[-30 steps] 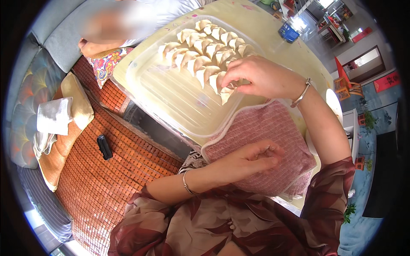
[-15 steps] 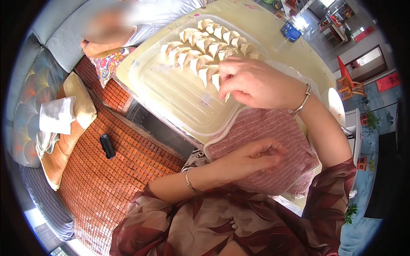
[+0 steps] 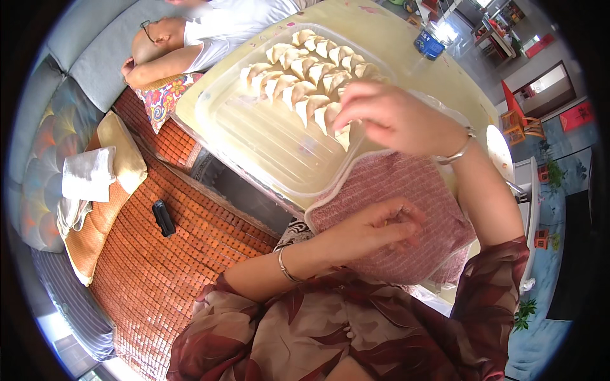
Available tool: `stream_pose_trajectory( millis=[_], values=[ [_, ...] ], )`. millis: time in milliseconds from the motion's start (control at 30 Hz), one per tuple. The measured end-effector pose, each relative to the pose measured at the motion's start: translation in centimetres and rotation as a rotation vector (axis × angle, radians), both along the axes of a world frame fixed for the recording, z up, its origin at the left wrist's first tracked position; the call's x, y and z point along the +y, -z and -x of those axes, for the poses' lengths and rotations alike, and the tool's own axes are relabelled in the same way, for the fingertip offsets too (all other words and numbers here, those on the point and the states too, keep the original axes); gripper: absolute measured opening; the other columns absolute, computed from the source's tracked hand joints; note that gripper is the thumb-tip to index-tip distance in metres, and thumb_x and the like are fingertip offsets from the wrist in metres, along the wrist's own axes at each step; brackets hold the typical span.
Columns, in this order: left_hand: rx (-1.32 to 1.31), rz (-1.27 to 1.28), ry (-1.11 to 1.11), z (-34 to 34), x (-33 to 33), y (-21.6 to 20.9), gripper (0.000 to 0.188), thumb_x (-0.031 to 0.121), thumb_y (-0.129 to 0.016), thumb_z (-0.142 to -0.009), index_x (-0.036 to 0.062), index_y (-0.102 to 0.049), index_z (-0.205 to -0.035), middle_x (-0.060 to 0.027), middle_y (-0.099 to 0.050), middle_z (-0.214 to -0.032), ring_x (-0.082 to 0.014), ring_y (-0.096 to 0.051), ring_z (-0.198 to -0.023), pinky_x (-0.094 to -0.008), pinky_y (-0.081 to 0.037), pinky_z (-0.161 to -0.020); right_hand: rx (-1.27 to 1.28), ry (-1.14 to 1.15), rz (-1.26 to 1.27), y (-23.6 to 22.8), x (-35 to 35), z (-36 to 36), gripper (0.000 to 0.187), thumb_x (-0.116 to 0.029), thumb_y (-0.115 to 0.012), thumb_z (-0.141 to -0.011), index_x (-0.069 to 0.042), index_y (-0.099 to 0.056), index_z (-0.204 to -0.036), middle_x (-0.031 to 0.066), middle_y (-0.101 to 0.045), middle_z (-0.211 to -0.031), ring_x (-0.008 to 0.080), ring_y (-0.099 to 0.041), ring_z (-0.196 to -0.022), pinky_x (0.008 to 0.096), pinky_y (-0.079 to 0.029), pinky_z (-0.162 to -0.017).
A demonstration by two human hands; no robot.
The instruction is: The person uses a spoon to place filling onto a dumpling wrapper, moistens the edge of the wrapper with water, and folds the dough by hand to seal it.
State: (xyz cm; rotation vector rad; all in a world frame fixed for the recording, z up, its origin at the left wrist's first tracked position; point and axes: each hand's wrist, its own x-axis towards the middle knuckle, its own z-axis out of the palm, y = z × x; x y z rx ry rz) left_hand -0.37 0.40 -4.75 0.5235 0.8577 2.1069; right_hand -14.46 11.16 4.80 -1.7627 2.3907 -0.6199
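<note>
Rows of pale folded dumplings (image 3: 309, 106) stand in a clear plastic tray (image 3: 254, 162) on the table. My right hand (image 3: 400, 120) hovers over the tray's right side, slightly blurred. Its fingers are bent and apart, with nothing seen in them, close to the dumpling at the near end of a row (image 3: 343, 136). The palm and wrist hide the tray's right edge. Lower down, my left hand (image 3: 391, 225) hangs above a pink striped towel (image 3: 406, 184), fingers loosely curled, thumb apart, holding nothing.
The pale table (image 3: 467, 95) bears a blue container (image 3: 429, 42) at its far side. Another person (image 3: 171, 51) leans on a patterned cushion (image 3: 166, 100) at the far left. A black object (image 3: 163, 218) lies on the brown tile mat (image 3: 184, 273); a white plate-like thing (image 3: 500, 152) sits at right.
My right hand has drawn back to the right and loosened from the dumpling at the row's near end, which now shows more fully in the tray. My left hand has hardly moved.
</note>
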Motion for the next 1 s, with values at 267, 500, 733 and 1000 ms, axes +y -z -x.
stream_pose_trajectory(
  millis=[267, 500, 733, 1000],
  values=[
    [0.135, 0.148, -0.142, -1.1, -0.4, -1.2, 0.035, 0.011, -0.053, -0.097, 0.0009, -0.048, -0.13, -0.0125, -0.058, -0.12, -0.0221, -0.058, -0.112, -0.0348, -0.048, -0.095, -0.101, 0.61, -0.003, -3.9, 10.7, -6.2, 0.022, -0.002, -0.061, -0.081, -0.004, -0.066, -0.102, 0.0088, -0.063, -0.093, 0.0215, -0.062, -0.078, 0.0288, -0.049, -0.067],
    [0.176, 0.103, -0.367, 1.1, 0.6, -4.8, 0.047, 0.027, -0.054, -0.095, -0.0022, -0.045, -0.131, -0.0188, -0.056, -0.125, -0.0298, -0.059, -0.113, -0.0414, -0.052, -0.093, -0.118, 0.702, -0.199, -0.9, 16.6, -15.3, 0.021, -0.011, -0.066, -0.082, -0.004, -0.064, -0.102, 0.0124, -0.062, -0.09, 0.0294, -0.062, -0.079, 0.0374, -0.051, -0.071],
    [0.201, 0.08, -0.558, 3.0, 3.2, -6.0, 0.046, 0.028, -0.051, -0.098, -0.0013, -0.043, -0.132, -0.0143, -0.055, -0.123, -0.023, -0.056, -0.114, -0.0354, -0.046, -0.097, 0.132, 0.622, -0.077, 3.7, 16.6, -20.2, 0.041, -0.017, -0.07, -0.08, -0.008, -0.061, -0.119, 0.0133, -0.052, -0.111, 0.0313, -0.054, -0.103, 0.0419, -0.048, -0.084],
    [1.818, 1.396, -0.38, -2.4, 3.1, -1.9, 0.066, 0.042, -0.052, -0.095, 0.0013, -0.037, -0.145, -0.0258, -0.03, -0.152, -0.0408, -0.026, -0.143, -0.0516, -0.021, -0.115, 0.209, 0.695, -0.001, 5.9, 17.2, -21.5, 0.044, -0.026, -0.069, -0.082, -0.009, -0.062, -0.122, 0.0133, -0.051, -0.114, 0.0307, -0.05, -0.11, 0.0406, -0.049, -0.086]
  ],
)
